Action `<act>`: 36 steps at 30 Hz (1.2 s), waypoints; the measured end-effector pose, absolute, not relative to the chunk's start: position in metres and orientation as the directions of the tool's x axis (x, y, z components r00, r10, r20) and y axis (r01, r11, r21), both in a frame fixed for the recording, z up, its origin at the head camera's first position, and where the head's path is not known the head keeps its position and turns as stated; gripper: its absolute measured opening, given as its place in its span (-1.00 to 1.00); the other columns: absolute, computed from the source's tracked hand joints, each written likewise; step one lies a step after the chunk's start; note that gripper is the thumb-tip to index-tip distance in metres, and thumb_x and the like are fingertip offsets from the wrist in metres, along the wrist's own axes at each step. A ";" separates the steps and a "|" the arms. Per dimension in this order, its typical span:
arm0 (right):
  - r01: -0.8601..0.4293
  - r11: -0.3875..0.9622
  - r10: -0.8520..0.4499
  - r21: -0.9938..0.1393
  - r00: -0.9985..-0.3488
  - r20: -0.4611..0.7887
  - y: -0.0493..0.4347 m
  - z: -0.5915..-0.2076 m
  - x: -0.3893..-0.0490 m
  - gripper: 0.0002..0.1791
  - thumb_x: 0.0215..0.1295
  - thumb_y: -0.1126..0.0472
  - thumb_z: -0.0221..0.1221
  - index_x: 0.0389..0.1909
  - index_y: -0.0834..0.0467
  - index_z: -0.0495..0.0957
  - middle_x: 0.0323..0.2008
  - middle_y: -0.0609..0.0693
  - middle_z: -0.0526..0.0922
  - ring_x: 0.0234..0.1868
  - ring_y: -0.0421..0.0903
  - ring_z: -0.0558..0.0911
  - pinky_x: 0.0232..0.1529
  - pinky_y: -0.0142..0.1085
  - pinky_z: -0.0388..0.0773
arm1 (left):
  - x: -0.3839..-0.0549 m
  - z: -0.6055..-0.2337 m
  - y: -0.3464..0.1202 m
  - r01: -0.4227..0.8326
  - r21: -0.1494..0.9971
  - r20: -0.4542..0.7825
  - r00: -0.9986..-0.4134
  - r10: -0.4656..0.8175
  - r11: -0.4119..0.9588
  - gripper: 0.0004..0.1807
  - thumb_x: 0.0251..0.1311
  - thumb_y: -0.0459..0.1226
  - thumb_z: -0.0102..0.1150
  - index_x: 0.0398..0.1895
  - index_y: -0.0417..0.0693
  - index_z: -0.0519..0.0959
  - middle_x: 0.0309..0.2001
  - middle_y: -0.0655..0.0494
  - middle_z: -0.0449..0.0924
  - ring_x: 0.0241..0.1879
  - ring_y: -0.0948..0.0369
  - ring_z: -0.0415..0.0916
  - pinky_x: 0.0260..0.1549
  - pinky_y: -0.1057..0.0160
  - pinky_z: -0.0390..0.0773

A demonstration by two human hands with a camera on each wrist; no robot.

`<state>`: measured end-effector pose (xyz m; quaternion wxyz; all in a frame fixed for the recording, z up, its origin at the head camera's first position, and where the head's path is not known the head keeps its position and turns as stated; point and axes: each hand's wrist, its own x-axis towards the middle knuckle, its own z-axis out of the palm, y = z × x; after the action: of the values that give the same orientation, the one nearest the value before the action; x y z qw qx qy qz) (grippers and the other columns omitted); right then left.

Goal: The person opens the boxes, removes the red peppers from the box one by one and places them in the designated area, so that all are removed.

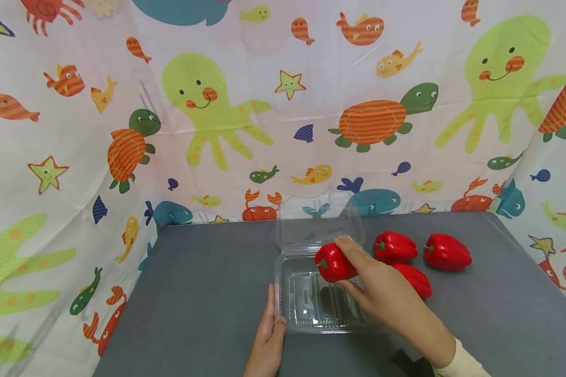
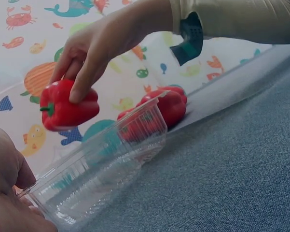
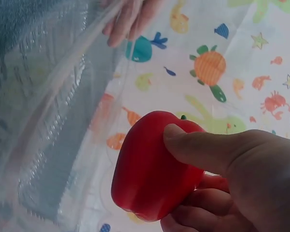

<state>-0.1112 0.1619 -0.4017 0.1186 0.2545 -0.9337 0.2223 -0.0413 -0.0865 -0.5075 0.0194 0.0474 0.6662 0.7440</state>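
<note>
My right hand [image 1: 382, 287] grips a red bell pepper [image 1: 331, 263] between thumb and fingers, holding it above a clear plastic container [image 1: 298, 309]. The pepper's green stem points left in the head view. In the right wrist view, the thumb presses on the side of the pepper [image 3: 152, 169], with the other fingers beneath. My left hand [image 1: 267, 340] pinches the container's left rim, its thumb on the near side. The left wrist view shows the pepper [image 2: 67, 106] higher than the container wall [image 2: 101, 164]. The hinged lid [image 1: 318, 230] stands raised at the back.
Right of the container lie three more red bell peppers: one at the back [image 1: 395, 247], one farther right [image 1: 448, 252], and one nearer [image 1: 416, 280], partly behind my right hand. The grey table [image 1: 207, 293] meets a curtain [image 1: 273, 173] printed with sea animals.
</note>
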 end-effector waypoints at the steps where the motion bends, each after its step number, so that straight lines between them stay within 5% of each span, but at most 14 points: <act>1: -0.527 0.773 -0.421 -0.354 -0.843 0.336 0.164 -0.400 -0.111 0.09 0.02 0.11 0.65 0.58 0.10 0.32 0.41 0.18 0.55 0.14 0.20 0.74 -0.14 0.01 0.78 | -0.041 -0.507 -0.087 0.033 0.993 0.043 -0.995 0.091 -0.110 -0.19 0.53 -0.54 -0.24 0.73 -0.19 -0.29 0.72 -0.14 -0.26 0.64 0.07 -0.38 0.36 0.67 -0.11; 15: -0.506 0.782 -0.393 -0.364 -0.853 0.343 0.181 -0.391 -0.106 0.14 -0.01 0.21 0.65 0.62 0.10 0.27 0.44 0.20 0.51 0.23 0.27 0.68 -0.08 0.15 0.74 | -0.041 -0.510 -0.089 0.019 0.997 0.025 -0.996 0.084 -0.074 -0.20 0.54 -0.53 -0.27 0.73 -0.19 -0.30 0.72 -0.12 -0.27 0.62 0.27 -0.34 0.36 0.69 -0.13; 22: -0.476 0.800 -0.361 -0.365 -0.868 0.342 0.194 -0.387 -0.103 0.18 -0.04 0.24 0.66 0.63 0.05 0.25 0.43 0.23 0.52 0.11 0.31 0.73 -0.15 0.14 0.76 | -0.042 -0.511 -0.089 0.086 0.993 0.094 -0.991 0.095 -0.083 -0.21 0.52 -0.55 -0.25 0.71 -0.28 -0.30 0.70 -0.23 -0.28 0.60 0.40 -0.30 0.38 0.68 -0.14; 31: -0.394 0.840 -0.303 -0.373 -0.911 0.280 0.216 -0.386 -0.102 0.18 -0.04 0.21 0.66 0.63 0.06 0.24 0.39 0.30 0.54 0.00 0.30 0.77 -0.19 0.17 0.76 | -0.042 -0.509 -0.089 0.014 0.997 0.019 -0.997 0.081 -0.071 -0.20 0.53 -0.54 -0.24 0.72 -0.22 -0.27 0.72 -0.11 -0.25 0.65 0.09 -0.38 0.35 0.70 -0.14; 36: -0.349 0.857 -0.267 -0.379 -0.930 0.251 0.234 -0.383 -0.104 0.21 -0.05 0.21 0.67 0.64 0.11 0.21 0.44 0.35 0.46 0.19 0.41 0.65 -0.18 0.27 0.72 | -0.042 -0.507 -0.089 -0.003 0.998 0.001 -0.997 0.083 -0.059 -0.20 0.55 -0.52 -0.24 0.74 -0.14 -0.27 0.73 -0.02 -0.25 0.65 0.11 -0.38 0.33 0.71 -0.14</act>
<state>-0.1037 0.2344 -0.3832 0.0951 0.1606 -0.9589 0.2136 -0.0423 -0.0888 -0.5074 0.0297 0.0290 0.6854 0.7269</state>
